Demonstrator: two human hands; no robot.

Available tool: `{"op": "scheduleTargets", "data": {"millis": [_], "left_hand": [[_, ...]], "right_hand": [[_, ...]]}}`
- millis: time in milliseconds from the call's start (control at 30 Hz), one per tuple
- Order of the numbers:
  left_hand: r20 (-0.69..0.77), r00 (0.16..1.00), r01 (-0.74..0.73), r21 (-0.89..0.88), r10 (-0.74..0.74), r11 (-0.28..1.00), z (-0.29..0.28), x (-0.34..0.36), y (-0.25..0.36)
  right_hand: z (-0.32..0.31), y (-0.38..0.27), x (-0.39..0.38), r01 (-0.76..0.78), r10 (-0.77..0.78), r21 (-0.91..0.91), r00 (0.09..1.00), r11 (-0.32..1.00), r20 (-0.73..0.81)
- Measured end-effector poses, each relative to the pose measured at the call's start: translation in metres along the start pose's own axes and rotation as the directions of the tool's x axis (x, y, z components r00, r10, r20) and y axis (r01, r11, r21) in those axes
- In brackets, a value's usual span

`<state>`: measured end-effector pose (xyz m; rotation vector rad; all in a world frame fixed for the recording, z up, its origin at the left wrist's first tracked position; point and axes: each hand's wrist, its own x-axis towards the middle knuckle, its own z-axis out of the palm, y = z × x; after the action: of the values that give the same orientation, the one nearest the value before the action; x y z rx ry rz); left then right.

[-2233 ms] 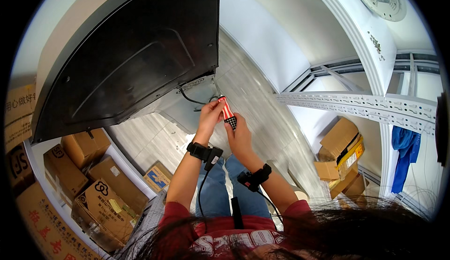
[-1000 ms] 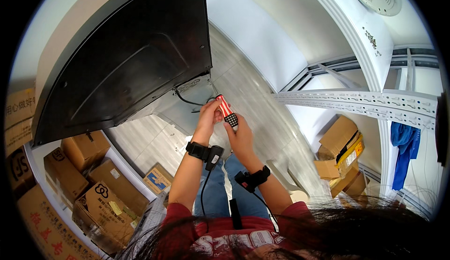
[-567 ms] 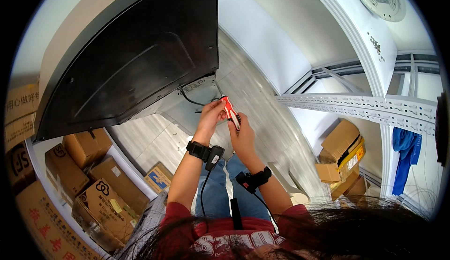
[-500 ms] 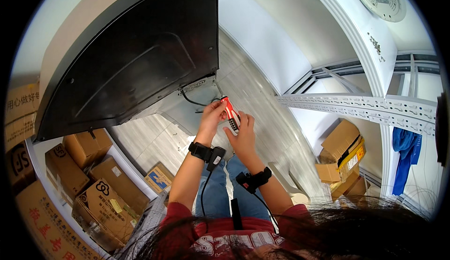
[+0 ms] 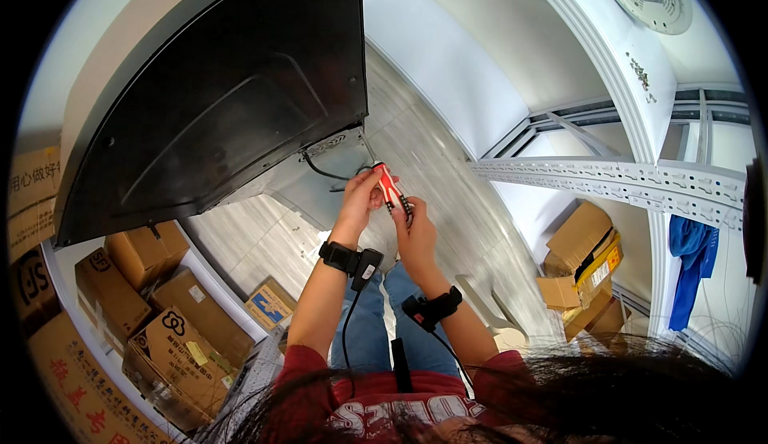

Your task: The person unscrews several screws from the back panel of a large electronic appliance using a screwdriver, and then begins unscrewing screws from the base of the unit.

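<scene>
Both hands on one tool: a red, white and black screwdriver (image 5: 386, 184), held at a slant in front of the person, over the floor (image 5: 436, 144), thin shaft pointing up toward the lower corner of the black panel (image 5: 240, 100). Left hand (image 5: 360, 200) pinches the upper part of the handle, fingers closed around it; right hand (image 5: 416, 234) grips the butt end between thumb and fingers, also narrow. Black cable (image 5: 324, 172) lies just beside the left fingers, above a grey metal plate (image 5: 308, 192). Step in hand looks like turning the screwdriver near that corner; can't tell if the tip is seated, too small. Next move seems to call for left fingers steadying the handle, shaft kept lined up, right hand twisting the butt without tilting it.
</scene>
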<state>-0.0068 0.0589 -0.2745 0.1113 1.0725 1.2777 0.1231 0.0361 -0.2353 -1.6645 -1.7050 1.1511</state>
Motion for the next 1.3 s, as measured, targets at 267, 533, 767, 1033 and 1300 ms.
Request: {"op": "scheduleTargets", "data": {"millis": [267, 533, 767, 1033, 1300], "left_hand": [[0.008, 0.999, -0.047, 0.040, 0.047, 0.998, 0.001, 0.002, -0.005], [0.047, 0.997, -0.070, 0.105, 0.065, 0.992, 0.002, 0.002, -0.010], [0.064, 0.998, -0.029, 0.006, 0.029, 1.000, 0.001, 0.000, -0.006], [0.047, 0.994, -0.097, 0.031, 0.095, 0.995, -0.003, 0.001, -0.011], [-0.034, 0.992, -0.122, 0.049, 0.124, 0.991, 0.002, 0.005, -0.014]], "right_hand": [[0.001, 0.000, 0.001, 0.203, -0.211, -0.102, 0.975, 0.974, -0.070], [0.002, 0.000, 0.002, 0.146, -0.146, -0.016, 0.987, 0.989, -0.063], [-0.004, 0.007, 0.004, -0.025, 0.029, -0.038, 0.993, 0.999, 0.112], [0.002, 0.010, 0.005, 0.135, -0.135, 0.005, 0.990, 0.991, -0.048], [0.009, 0.013, 0.006, 0.282, -0.295, -0.097, 0.939, 0.954, -0.177]]}}
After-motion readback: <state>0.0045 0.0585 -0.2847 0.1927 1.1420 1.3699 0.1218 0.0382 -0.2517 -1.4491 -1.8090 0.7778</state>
